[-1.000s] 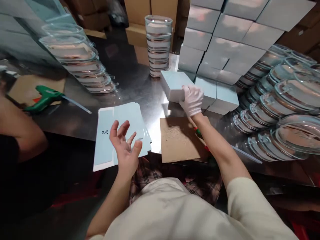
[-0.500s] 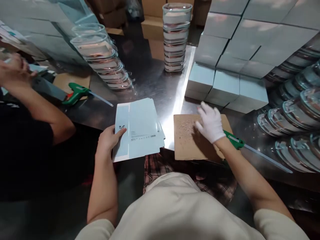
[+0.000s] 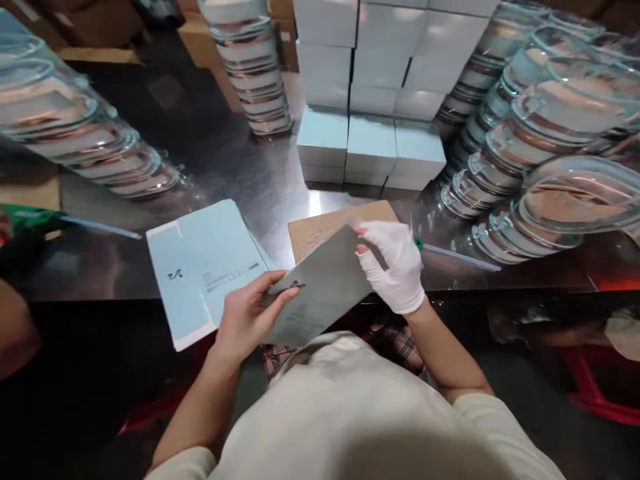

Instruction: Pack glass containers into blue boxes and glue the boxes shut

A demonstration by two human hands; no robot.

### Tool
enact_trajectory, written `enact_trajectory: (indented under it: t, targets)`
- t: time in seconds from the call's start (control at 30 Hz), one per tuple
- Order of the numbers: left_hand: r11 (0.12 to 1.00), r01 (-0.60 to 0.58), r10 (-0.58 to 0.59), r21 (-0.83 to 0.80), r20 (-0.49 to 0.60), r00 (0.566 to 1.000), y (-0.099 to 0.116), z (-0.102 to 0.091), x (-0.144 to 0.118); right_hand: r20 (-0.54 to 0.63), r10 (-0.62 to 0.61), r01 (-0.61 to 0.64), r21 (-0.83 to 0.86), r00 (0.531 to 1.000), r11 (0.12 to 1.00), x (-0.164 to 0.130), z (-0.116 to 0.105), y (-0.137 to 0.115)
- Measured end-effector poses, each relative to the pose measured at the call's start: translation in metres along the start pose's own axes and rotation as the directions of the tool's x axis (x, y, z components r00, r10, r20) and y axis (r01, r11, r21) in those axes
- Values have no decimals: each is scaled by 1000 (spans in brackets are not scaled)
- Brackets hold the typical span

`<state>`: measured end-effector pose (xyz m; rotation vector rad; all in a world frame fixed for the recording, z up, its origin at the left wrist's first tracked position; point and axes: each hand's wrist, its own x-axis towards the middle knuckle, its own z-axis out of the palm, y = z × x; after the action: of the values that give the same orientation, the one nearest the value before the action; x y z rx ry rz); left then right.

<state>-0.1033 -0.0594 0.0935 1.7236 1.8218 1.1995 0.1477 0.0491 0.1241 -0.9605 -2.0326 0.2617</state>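
Note:
Both my hands hold one flat, unfolded light-blue carton blank (image 3: 320,287) above the table's near edge. My bare left hand (image 3: 247,320) pinches its lower left end. My right hand (image 3: 393,267), in a white glove, grips its upper right end. To the left, a pile of the same flat blanks (image 3: 205,263) lies on the steel table (image 3: 240,167). A brown cardboard pad (image 3: 320,223) lies under and behind the held blank.
Folded light-blue boxes (image 3: 370,143) are stacked at the back centre. Stacks of glass lids (image 3: 525,147) fill the right, more glass lids (image 3: 85,143) lean at the left, and a column of glass dishes (image 3: 255,73) stands behind. A green glue gun (image 3: 30,220) and another person's arm (image 3: 15,327) are at left.
My left hand lifted one blank off the pile and my right hand came off the cardboard pad to take its other end. The view shifted left and down.

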Motion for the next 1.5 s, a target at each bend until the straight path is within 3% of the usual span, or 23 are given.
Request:
enact_trajectory:
  t: [0.07,0.13,0.2,0.27,0.3,0.37,0.43,0.5,0.57,0.63,0.73,0.83,0.93,1.0,1.03,1.1,1.17,1.23,1.3,1.37,1.4,1.47,1.5]
  targets:
    - [998,-60,62,-29,91,994,-4,10,-6,66,76,-80,52,995,995,-7,-8,12]
    - [994,-107,111,-35,133,985,-12,10,-8,261,197,-234,119,945,965,-14,-16,25]
    - [992,-123,126,-27,160,979,-20,6,-5,575,241,-419,197,781,886,-20,-20,38]
    - [993,-117,119,-22,237,964,-28,1,0,829,130,-604,280,545,746,-28,-19,47]
    - [993,-117,119,-27,299,947,-32,0,2,889,59,-691,309,453,653,-34,-15,50]
    - [992,-127,123,-21,430,894,-37,2,4,934,-10,-835,325,358,443,-51,-7,52]
    - [986,-164,135,15,498,857,-39,8,2,949,-14,-911,308,316,274,-70,-1,51]
    - [976,-211,154,53,518,842,-38,14,-3,951,-22,-931,307,309,198,-86,-1,46]
    - [971,-232,171,51,531,830,-35,17,-6,944,-40,-923,329,328,201,-95,-5,38]
    - [980,-196,152,23,548,822,-29,13,-6,935,26,-903,334,354,271,-99,-8,27]
    - [997,-30,64,-66,604,794,-19,-3,-2,848,338,-870,248,408,426,-97,-3,14]
    - [981,170,-87,-88,587,805,-17,-29,0,696,492,-795,192,523,575,-88,-2,13]
    - [948,315,-284,-35,347,894,-31,-68,-3,606,503,-717,166,616,677,-71,-22,28]
    - [898,432,-427,-78,76,901,-52,-98,0,527,550,-709,152,647,688,-57,-43,45]
    - [866,486,-496,-120,-77,865,-65,-111,4,490,570,-709,154,659,688,-50,-53,54]
    - [812,556,-582,-178,-329,744,-96,-131,19,440,586,-705,174,680,687,-34,-66,67]
    - [755,649,-623,-95,-414,664,-123,-139,37,461,575,-709,193,676,678,-17,-69,73]
    - [691,718,-626,86,-424,654,-138,-138,53,520,558,-728,203,646,654,-3,-66,71]
    - [653,718,-569,239,-471,674,-133,-128,59,571,540,-746,209,618,632,6,-61,65]
    - [704,622,-408,343,-520,750,-108,-110,54,592,524,-745,208,612,634,9,-57,58]
    - [750,522,-290,405,-508,811,-89,-97,48,597,519,-741,201,611,641,7,-54,54]
    - [875,198,-55,442,-315,948,-46,-65,31,599,523,-744,195,606,640,-1,-47,47]
    - [908,26,38,418,-144,989,-26,-47,23,598,532,-755,201,599,625,-7,-42,44]
